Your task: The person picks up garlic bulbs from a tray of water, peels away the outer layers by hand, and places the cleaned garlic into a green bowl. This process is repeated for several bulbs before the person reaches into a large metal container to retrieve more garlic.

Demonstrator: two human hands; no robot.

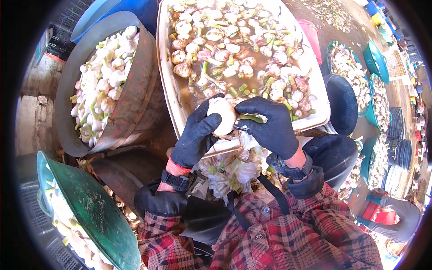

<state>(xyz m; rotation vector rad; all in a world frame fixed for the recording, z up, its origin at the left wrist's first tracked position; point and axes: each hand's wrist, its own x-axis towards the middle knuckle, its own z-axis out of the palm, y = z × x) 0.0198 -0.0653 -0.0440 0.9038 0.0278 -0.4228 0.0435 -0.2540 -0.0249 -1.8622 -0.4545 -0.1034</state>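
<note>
Both my hands wear black gloves and meet over the near edge of a white tub [164, 76]. My left hand [195, 132] is closed round a large white garlic bulb [221, 116], its fingers behind and its thumb in front. My right hand [268, 123] pinches at the bulb's green stem [252, 118], and a thin strip of pale skin hangs below those fingers. In the tub, several unpeeled garlic bulbs [280, 57] with purple-streaked skins and cut green stems float in brown water. Loose papery garlic skins [236, 173] are heaped below my hands, on my lap.
To the left stands a rusty metal drum [141, 108] with peeled white garlic [102, 85]. A green basin [90, 211] with more garlic is at lower left. At right are a dark bucket [340, 103], a pink bucket [309, 38], several teal baskets [377, 62] and another person [396, 220] bending.
</note>
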